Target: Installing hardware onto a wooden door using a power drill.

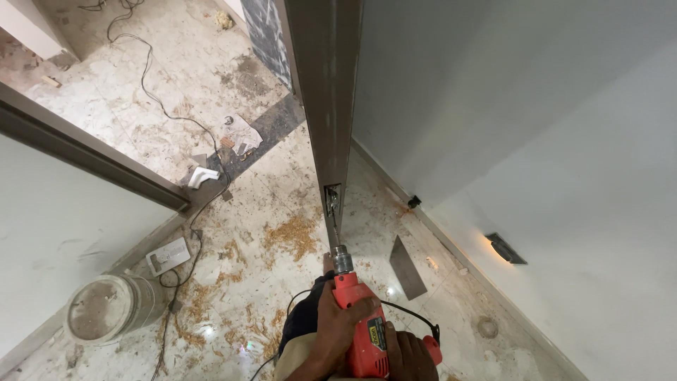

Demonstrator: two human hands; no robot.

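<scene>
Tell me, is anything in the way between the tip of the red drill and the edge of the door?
Nothing visible is. The red drill, held by the left hand and right hand, points straight at the door edge, just below the lock cutout. Sawdust lies on the floor aside.

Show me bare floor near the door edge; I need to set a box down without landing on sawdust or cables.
Freest patch: floor between the door edge and the right wall, around the flat grey offcut. Left is crowded: sawdust pile, extension socket, cable, bucket. Both hands, left and right, hold the red drill.
</scene>
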